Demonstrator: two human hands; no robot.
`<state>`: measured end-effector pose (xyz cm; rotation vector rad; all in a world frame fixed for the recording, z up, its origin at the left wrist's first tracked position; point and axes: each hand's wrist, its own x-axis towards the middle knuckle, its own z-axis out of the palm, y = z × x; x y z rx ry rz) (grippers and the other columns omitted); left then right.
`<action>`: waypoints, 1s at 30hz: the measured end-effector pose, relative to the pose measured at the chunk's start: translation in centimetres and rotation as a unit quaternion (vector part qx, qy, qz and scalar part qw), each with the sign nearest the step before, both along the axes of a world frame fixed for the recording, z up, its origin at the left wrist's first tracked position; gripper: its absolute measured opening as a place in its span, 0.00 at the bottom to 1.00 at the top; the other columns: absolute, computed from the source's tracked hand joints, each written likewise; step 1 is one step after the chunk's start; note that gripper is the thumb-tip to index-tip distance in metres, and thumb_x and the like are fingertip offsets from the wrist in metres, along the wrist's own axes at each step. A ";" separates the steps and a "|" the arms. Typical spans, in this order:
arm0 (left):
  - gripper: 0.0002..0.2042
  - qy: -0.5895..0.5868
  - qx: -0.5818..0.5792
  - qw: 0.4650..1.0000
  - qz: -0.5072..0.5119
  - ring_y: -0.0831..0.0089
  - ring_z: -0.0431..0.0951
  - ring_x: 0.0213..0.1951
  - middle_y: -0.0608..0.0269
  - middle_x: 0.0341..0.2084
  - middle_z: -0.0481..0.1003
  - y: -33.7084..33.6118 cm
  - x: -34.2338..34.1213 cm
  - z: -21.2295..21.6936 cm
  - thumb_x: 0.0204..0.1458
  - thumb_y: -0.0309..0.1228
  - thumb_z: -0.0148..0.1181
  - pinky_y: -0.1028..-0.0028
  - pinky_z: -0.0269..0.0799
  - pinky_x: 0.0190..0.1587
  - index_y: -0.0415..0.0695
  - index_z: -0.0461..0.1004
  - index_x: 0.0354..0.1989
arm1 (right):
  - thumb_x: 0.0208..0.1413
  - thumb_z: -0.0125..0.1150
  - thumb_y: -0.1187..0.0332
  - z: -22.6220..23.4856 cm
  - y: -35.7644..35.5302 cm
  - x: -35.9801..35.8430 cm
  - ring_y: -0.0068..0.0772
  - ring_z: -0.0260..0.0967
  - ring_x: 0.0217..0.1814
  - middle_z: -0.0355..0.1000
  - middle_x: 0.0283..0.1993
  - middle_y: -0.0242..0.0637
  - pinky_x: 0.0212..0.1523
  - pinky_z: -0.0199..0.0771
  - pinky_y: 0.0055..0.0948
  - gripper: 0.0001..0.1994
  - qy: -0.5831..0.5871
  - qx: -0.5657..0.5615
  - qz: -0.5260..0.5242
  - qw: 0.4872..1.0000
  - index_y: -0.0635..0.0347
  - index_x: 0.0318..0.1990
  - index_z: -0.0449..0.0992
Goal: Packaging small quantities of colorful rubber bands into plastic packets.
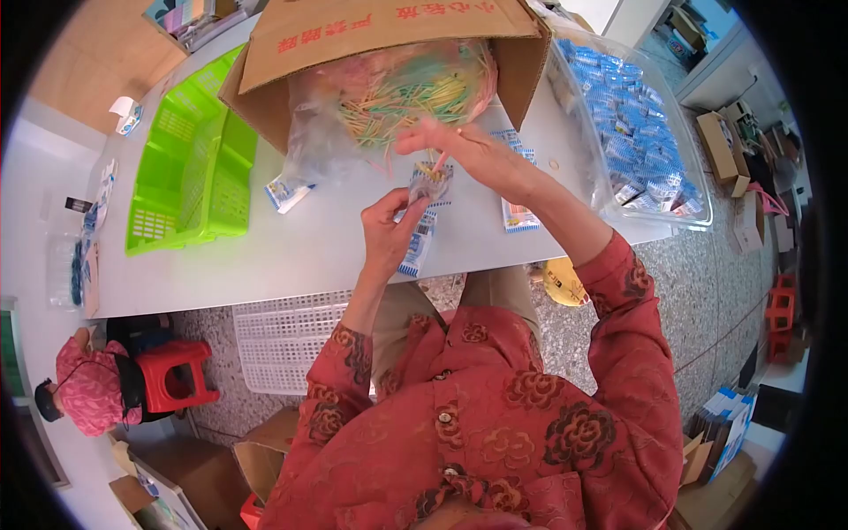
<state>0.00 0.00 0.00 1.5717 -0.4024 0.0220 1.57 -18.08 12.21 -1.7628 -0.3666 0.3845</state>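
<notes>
My left hand is closed on the edge of a small clear-and-blue packet, held just above the table. Over the packet's top reaches my right hand, its fingers bent toward the left. A thin pink stick slants down from that hand to the packet's mouth. Beneath my left hand lies a flat blue-and-white packet. Past both hands, an open cardboard box on its side holds a clear plastic bag full of thin pink, yellow and green sticks.
On the left stands a bright green basket; a clear bin of blue packets is at the right. More flat packets lie by my right forearm. A white crate and a red stool are below; a person sits there.
</notes>
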 end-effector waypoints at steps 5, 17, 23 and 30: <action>0.05 0.017 -0.001 1.000 0.016 0.87 0.68 0.26 0.69 0.22 0.75 0.0 -0.4 0.7 0.50 0.24 0.62 0.83 0.65 0.29 0.34 0.76 0.32 | 0.63 0.39 0.49 -2.2 0.4 -0.2 0.33 0.52 0.67 0.59 0.64 0.42 0.63 0.51 0.29 0.28 -0.013 -0.039 0.021 0.999 0.61 0.62 0.62; 0.11 0.082 -0.142 0.986 0.005 0.87 0.70 0.31 0.67 0.31 0.76 0.4 -0.9 2.7 0.59 0.31 0.52 0.84 0.66 0.33 0.33 0.74 0.41 | 0.59 0.55 0.65 -4.4 -0.1 -1.4 0.14 0.61 0.33 0.69 0.32 0.26 0.35 0.63 0.17 0.10 -0.118 -0.068 -0.100 0.986 0.64 0.41 0.73; 0.08 0.099 -0.179 0.979 0.013 0.85 0.73 0.34 0.66 0.32 0.77 0.0 -1.2 4.3 0.54 0.24 0.57 0.82 0.70 0.37 0.32 0.74 0.40 | 0.57 0.56 0.72 -5.5 0.4 -2.9 0.13 0.58 0.29 0.65 0.26 0.24 0.30 0.60 0.17 0.06 -0.163 0.037 -0.131 0.977 0.67 0.32 0.71; 0.09 0.078 -0.051 0.996 0.004 0.83 0.74 0.30 0.65 0.29 0.77 0.0 -1.5 3.0 0.49 0.23 0.63 0.81 0.71 0.34 0.34 0.74 0.38 | 0.54 0.59 0.71 -7.2 -0.5 -4.3 0.15 0.66 0.34 0.71 0.32 0.28 0.35 0.68 0.18 0.08 -0.088 0.156 -0.160 0.971 0.67 0.39 0.74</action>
